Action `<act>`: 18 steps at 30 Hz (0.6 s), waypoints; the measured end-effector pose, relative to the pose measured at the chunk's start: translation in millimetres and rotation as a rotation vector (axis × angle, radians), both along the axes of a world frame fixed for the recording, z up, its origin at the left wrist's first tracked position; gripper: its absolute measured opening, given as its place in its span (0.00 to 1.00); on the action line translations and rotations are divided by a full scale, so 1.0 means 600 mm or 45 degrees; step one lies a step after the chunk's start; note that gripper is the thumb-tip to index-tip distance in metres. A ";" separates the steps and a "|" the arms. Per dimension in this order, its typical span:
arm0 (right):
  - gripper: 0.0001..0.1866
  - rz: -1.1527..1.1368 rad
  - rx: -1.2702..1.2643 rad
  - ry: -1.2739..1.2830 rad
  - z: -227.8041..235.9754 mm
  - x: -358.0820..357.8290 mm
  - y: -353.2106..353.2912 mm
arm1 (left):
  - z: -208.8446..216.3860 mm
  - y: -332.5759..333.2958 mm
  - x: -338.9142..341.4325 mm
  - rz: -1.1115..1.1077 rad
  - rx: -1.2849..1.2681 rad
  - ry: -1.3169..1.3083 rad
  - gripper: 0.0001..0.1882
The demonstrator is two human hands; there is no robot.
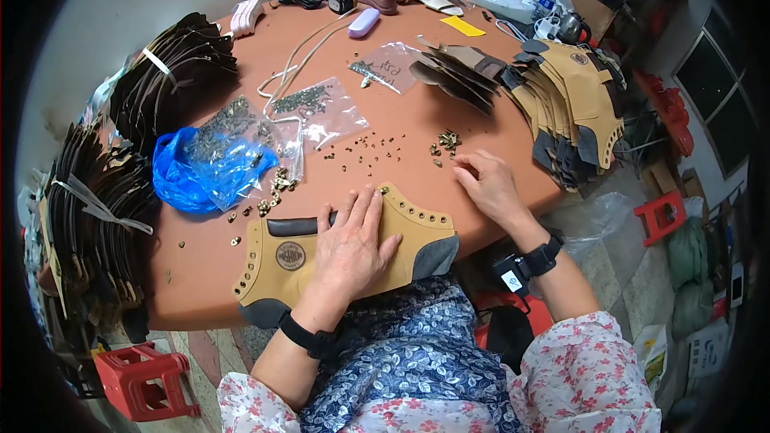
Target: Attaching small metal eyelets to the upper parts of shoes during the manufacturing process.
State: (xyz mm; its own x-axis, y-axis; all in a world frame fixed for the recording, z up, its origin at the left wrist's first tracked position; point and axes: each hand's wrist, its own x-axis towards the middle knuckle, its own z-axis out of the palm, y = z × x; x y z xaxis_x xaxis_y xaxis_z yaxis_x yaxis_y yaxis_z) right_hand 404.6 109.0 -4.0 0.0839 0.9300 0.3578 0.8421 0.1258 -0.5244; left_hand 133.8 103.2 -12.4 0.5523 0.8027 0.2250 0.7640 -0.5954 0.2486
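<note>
A tan shoe upper (409, 238) with dark grey corner patches, a round dark badge and eyelets along both slanted ends lies at the table's near edge. My left hand (350, 240) rests flat on its middle, fingers stretched out and thumb apart. To the right, my right hand (488, 186) is held over the table with its fingers curled together; whatever may be between the fingertips is hidden. Just beyond those fingertips is a small heap of brass-coloured metal fittings (449, 139). Several loose small fittings (369, 148) are scattered on the table ahead of the upper.
A blue plastic bag (178, 175) and clear bags of fittings (317, 112) lie left of centre. Bundled dark pieces (172, 72) crowd the left edge. A stack of tan uppers (573, 88) hangs over the right edge. Red stools (144, 381) stand below.
</note>
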 end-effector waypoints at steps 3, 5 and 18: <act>0.12 -0.021 -0.036 -0.147 -0.004 -0.021 0.016 | 0.003 -0.001 -0.002 -0.006 -0.003 0.000 0.36; 0.10 -0.006 0.073 -0.185 -0.006 -0.036 0.027 | 0.001 -0.003 -0.003 -0.003 0.005 0.005 0.36; 0.09 -0.031 -0.131 -0.189 0.018 -0.076 -0.002 | -0.003 -0.003 -0.002 0.000 0.036 -0.010 0.36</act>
